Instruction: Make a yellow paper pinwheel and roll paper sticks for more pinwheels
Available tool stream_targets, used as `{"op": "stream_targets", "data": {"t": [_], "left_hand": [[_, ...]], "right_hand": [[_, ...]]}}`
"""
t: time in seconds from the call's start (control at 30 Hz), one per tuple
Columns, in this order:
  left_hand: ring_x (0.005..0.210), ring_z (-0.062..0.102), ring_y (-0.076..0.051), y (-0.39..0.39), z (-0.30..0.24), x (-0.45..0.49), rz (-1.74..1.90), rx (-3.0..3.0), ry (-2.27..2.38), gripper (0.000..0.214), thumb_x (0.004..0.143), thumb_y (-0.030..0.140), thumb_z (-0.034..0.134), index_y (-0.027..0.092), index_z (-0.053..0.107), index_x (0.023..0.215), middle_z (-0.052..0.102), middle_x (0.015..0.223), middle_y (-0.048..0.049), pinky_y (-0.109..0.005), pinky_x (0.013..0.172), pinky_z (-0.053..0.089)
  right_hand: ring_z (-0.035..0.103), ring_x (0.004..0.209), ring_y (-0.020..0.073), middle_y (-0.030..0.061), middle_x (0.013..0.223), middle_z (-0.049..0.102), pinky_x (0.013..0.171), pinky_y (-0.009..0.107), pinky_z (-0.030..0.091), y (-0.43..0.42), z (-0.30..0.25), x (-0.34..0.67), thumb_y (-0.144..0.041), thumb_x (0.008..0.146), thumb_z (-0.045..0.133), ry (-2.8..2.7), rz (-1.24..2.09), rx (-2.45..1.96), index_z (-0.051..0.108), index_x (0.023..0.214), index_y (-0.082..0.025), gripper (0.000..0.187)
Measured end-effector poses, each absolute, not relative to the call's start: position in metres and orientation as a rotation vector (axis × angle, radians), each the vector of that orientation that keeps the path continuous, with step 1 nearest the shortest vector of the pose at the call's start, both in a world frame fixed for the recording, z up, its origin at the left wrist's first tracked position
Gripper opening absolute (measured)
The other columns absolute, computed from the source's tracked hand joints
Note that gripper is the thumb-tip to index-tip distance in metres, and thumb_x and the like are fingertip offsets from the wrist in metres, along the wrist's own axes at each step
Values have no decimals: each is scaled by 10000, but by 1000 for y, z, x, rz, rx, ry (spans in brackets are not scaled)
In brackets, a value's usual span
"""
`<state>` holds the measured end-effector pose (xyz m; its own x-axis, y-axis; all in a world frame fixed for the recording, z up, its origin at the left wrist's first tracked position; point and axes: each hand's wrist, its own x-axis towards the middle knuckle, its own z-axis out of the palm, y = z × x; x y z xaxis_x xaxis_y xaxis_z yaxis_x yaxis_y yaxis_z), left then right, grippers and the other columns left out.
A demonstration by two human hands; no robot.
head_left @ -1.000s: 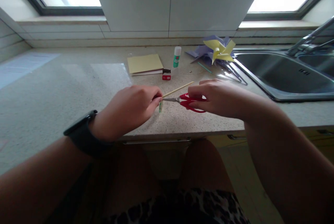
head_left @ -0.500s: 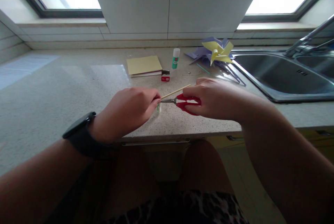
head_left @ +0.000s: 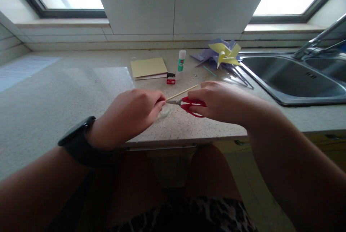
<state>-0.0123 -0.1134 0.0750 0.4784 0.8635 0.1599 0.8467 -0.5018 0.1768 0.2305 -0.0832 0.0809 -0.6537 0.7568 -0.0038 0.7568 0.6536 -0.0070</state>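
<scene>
My left hand (head_left: 135, 111), with a dark watch on the wrist, pinches one end of a thin pale wooden stick (head_left: 183, 92). The stick slants up to the right, its far end free in front of my right hand (head_left: 218, 100). My right hand is closed round the red handles of a pair of scissors (head_left: 192, 106). Their blades point left and reach my left fingertips, just below the stick. Whether the blade tips touch anything is hidden by those fingers. Something small and clear, perhaps tape, shows faintly under the left fingers.
Behind my hands on the speckled counter (head_left: 89, 91) lie a stack of yellow paper (head_left: 149, 68), a small red box (head_left: 171, 79) and a glue stick (head_left: 181, 61). Paper pinwheels (head_left: 225, 53) lie by the steel sink (head_left: 270, 70) at right. A thin green stick (head_left: 210, 71) lies beside them.
The scissor handles have spread slightly apart. My left hand and the stick have shifted a little up and left; a green patch below the left fingers no longer shows.
</scene>
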Motion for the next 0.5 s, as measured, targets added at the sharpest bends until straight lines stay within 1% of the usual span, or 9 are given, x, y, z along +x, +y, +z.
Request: {"op": "stream_targets", "data": {"t": [0.13,0.23,0.27,0.33,0.4,0.5], "left_hand": [[682,645,-183,-106,71,-19,528,2427,1503,220,961,339,544,207,719,983,734,818,-52,-309,618,425],[665,675,-163,-100,64,-21,654,2021,1371,203,957,329,561,182,701,965,750,861,-60,-291,607,491],[656,678,-158,-98,61,-21,683,1876,1324,194,951,323,576,172,697,963,750,862,-64,-287,603,508],[641,673,-142,-96,56,-21,726,1648,1237,181,940,317,610,156,694,949,745,862,-60,-279,615,531],[627,662,-124,-96,50,-21,782,1486,1148,193,933,335,644,149,693,933,737,859,-47,-269,623,541],[626,651,-108,-99,42,-22,863,1289,1018,216,906,361,703,149,698,948,740,878,-40,-261,647,551]], "right_hand": [[420,589,156,44,676,552,577,312,242,-83,81,237,-545,972,445,2779,100,1467,693,871,-210,430],[392,566,154,44,648,533,571,321,229,-77,77,250,-598,945,451,2738,139,1556,660,785,-206,473],[387,564,156,42,637,529,570,324,225,-74,74,256,-605,934,462,2744,156,1570,649,757,-207,473],[412,577,159,43,650,558,576,325,235,-67,68,269,-580,921,492,2749,138,1632,648,765,-209,432],[420,572,161,48,665,584,567,325,239,-59,60,281,-553,923,487,2696,151,1772,643,784,-209,403],[409,551,161,53,671,597,546,323,244,-52,47,291,-515,892,526,2568,159,1972,635,791,-213,337]]}}
